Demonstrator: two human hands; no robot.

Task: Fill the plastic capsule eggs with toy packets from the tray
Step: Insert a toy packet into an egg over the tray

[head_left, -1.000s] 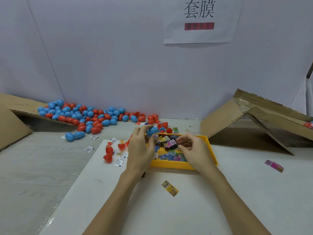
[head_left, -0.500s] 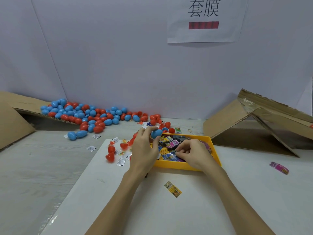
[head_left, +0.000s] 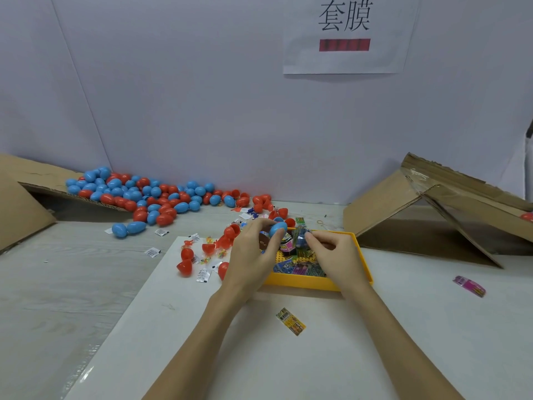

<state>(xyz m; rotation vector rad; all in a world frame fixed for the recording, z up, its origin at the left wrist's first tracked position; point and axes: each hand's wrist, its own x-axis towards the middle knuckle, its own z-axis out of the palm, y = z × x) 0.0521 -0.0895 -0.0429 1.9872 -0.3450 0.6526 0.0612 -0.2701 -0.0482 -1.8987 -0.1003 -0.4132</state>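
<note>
Nearest the camera, a striped toy packet (head_left: 290, 321) lies loose on the smooth white desk (head_left: 432, 327), with a pink one (head_left: 469, 286) off to the right. Just beyond, over the shallow yellow plastic tray (head_left: 302, 282) of glossy, crinkled packets, the left hand (head_left: 251, 255) curls its grip round a blue egg half (head_left: 277, 228), while the right hand (head_left: 337, 255) pinches a foil packet (head_left: 300, 239) beside it, not yet inside. Open red shells (head_left: 184, 267) and small white sachets (head_left: 202, 275) are scattered left of the tray. Farther back, a heap of smooth blue and red eggs (head_left: 150, 194) spills from a cardboard flap (head_left: 17, 174); whether any are filled cannot be told, so much of the job appears to remain.
</note>
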